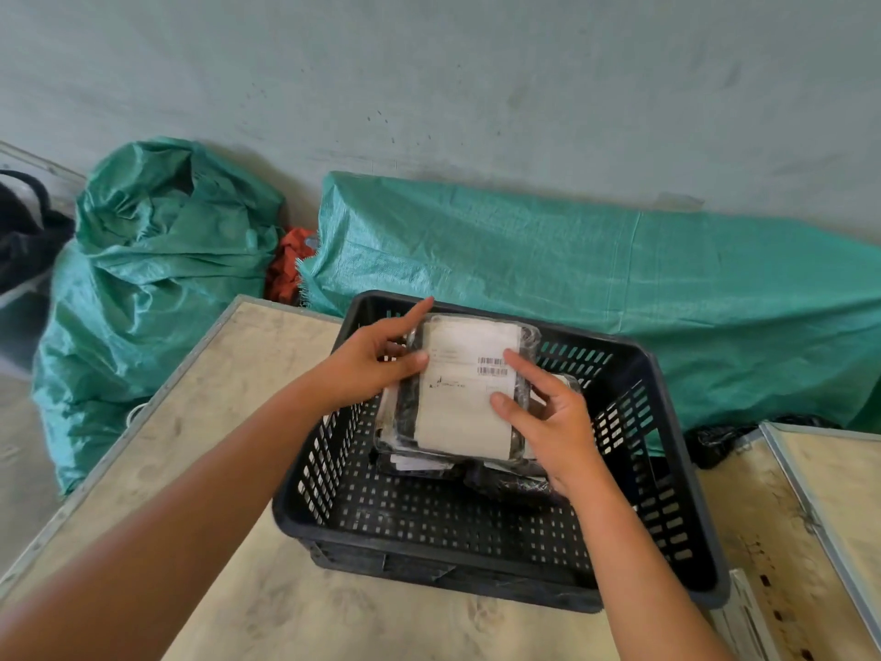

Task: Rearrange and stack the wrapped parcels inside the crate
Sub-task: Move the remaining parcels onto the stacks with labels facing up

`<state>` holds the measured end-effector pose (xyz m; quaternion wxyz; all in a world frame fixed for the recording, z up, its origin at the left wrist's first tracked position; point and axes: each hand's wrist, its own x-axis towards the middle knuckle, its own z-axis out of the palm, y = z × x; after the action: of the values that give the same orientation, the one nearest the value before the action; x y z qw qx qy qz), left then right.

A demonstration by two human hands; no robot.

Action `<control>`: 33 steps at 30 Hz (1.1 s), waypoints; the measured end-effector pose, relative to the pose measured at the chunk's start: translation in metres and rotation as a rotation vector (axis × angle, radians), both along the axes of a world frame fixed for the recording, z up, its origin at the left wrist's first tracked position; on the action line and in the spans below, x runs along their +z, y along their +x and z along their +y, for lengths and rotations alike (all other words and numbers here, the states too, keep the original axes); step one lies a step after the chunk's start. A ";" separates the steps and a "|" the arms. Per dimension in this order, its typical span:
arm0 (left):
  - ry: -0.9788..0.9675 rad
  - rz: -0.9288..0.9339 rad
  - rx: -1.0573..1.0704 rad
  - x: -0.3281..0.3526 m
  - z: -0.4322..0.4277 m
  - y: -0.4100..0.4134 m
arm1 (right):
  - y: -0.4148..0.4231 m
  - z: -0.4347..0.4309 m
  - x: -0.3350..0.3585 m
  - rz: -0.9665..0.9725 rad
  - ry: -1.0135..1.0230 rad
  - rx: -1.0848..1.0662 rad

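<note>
Now both hands' grip flanks the top parcel [465,388].

Label [469,388] print blurred, unreadable; lower parcels [505,481] mostly hidden beneath top parcel; dark object [24,231] cut off at left edge.

One camera sits on the person's head; it looks forward and down. It is close above both hands holding the parcel [465,388].

Beige table [248,374] — black crate [476,541] sits on it.
</note>
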<state>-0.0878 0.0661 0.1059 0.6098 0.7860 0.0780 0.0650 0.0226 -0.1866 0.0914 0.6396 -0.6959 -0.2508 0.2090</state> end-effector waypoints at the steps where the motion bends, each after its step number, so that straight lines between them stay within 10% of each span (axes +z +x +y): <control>1: 0.071 -0.010 -0.025 -0.001 -0.003 0.001 | 0.005 0.001 0.000 0.017 0.012 -0.014; 17: 0.389 0.554 -0.121 -0.066 -0.001 0.040 | 0.048 0.074 -0.063 -0.159 -0.502 0.097; 33: 0.523 0.621 -0.134 -0.099 -0.004 0.050 | 0.039 0.080 -0.089 -0.154 -0.644 0.076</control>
<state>-0.0382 0.0617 0.0070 0.3400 0.9001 0.1878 -0.1975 0.0619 -0.1061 0.0026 0.3577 -0.8662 -0.2455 0.2480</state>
